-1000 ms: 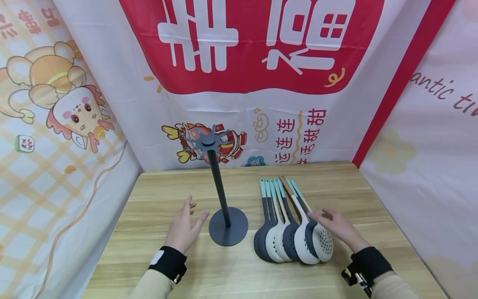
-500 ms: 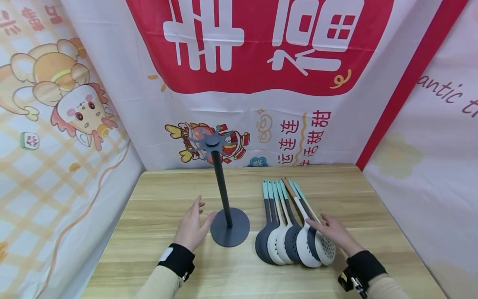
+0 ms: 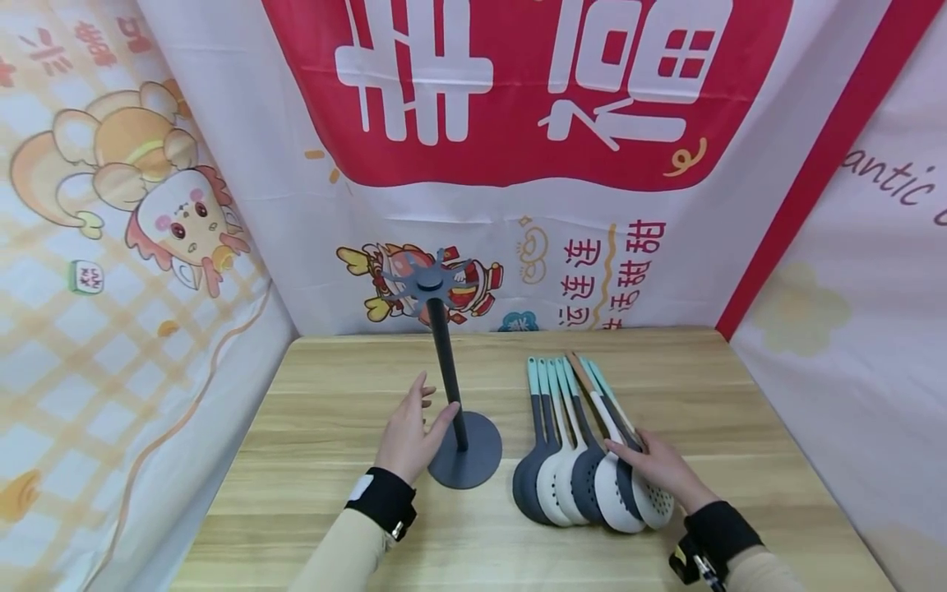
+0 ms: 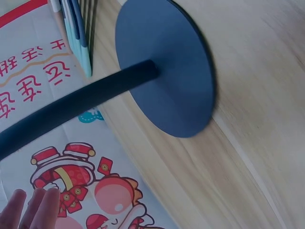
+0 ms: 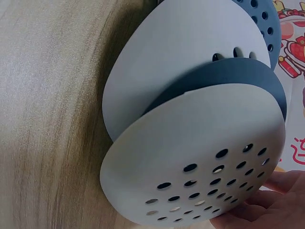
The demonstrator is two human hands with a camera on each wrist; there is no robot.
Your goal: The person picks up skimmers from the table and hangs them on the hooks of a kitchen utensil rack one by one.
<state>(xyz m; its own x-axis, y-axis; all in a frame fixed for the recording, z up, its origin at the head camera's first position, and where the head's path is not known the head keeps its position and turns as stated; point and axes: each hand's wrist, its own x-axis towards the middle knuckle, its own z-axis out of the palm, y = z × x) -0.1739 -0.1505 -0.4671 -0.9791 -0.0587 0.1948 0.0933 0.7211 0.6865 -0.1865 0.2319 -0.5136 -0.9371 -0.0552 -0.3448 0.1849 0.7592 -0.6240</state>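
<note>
A dark grey utensil rack stands upright on the table, with a round base (image 3: 477,464), a thin pole (image 3: 444,353) and a spoked hook top (image 3: 429,284). My left hand (image 3: 410,436) is beside the pole, its thumb overlapping it in the head view; the fingers (image 4: 40,210) are extended. Right of the rack lie several utensils in an overlapping row. My right hand (image 3: 666,469) is at the rightmost one, a white skimmer (image 5: 190,143) with many holes. Its fingers (image 5: 274,200) reach to the skimmer's rim near the handle; I cannot tell whether they grip it.
Beside the skimmer lie a white slotted spoon (image 5: 176,62) and a dark perforated one (image 3: 584,485). The mint handles (image 3: 543,374) and one wooden handle (image 3: 580,370) point to the back. Printed cloth (image 3: 518,148) hangs behind the table (image 3: 355,370).
My left hand has moved right, up to the pole. My right hand has shifted slightly left and lower over the skimmer. The whole head view has slid a little.
</note>
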